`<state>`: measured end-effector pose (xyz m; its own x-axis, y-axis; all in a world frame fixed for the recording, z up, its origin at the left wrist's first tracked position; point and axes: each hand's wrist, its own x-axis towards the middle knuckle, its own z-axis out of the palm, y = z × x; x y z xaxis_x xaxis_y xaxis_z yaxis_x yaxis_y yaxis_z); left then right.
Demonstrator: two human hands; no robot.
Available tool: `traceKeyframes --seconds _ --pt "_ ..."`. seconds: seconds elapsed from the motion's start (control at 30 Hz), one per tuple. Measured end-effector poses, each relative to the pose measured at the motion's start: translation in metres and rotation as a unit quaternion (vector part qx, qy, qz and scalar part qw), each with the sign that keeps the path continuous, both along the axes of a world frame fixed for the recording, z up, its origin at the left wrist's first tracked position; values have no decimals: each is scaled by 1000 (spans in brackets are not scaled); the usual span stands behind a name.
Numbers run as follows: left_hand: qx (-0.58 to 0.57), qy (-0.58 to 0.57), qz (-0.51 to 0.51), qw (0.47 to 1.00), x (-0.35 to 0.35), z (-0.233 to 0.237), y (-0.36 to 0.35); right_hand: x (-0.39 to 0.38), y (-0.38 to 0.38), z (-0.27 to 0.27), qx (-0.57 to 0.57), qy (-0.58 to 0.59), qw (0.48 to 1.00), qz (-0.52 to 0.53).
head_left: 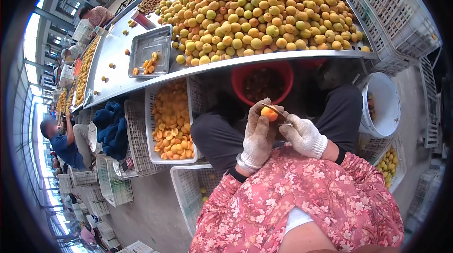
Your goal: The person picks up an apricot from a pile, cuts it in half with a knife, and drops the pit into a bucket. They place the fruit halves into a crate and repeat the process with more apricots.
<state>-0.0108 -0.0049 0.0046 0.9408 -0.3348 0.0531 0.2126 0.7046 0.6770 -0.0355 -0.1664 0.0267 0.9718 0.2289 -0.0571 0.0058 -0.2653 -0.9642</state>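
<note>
Both hands wear stained white knitted gloves and meet above my lap. My left hand holds an orange apricot between its fingers. In my right hand is a small knife, its blade lying against the fruit. Just beyond the hands, a red basin holds dark contents that I cannot make out. Left of my knee stands a white crate full of halved apricots.
A metal table bears a large heap of apricots and a steel tray with some pieces. On the right are a white bucket and stacked crates. Another person sits at the left.
</note>
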Motion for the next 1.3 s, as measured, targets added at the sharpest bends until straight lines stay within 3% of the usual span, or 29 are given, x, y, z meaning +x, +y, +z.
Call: traceKeyframes --seconds 0.23,0.4,0.6,0.67,0.8,0.87,1.0,1.13,1.2,1.27,1.3 --pt "17 11 15 1000 -1 6 -1 1 3 -2 -48 14 999 2" --pt "56 -11 49 997 -2 9 -7 2 12 -20 -43 -72 996 -32" --pt "93 -10 -22 995 4 11 0 4 15 -24 -107 -123 986 -36" --pt "3 79 -47 996 4 18 -4 5 18 -27 -136 -140 980 -50" --pt "-51 131 -34 989 4 12 -10 9 19 -25 -175 -150 970 -71" --pt "45 100 25 994 5 14 -12 10 16 -20 -171 -140 973 -67" --pt "112 69 37 991 7 18 -5 12 13 -28 -166 -162 971 -63" --pt "-15 129 -22 991 14 12 -7 15 13 -31 -189 -187 961 -73" --pt "-51 164 -36 984 15 9 -8 15 14 -34 -133 -190 969 -84" --pt "57 122 30 991 17 9 -11 13 10 -34 -141 -166 973 -71" --pt "56 121 30 991 17 9 -11 13 8 -34 -148 -142 977 -57"
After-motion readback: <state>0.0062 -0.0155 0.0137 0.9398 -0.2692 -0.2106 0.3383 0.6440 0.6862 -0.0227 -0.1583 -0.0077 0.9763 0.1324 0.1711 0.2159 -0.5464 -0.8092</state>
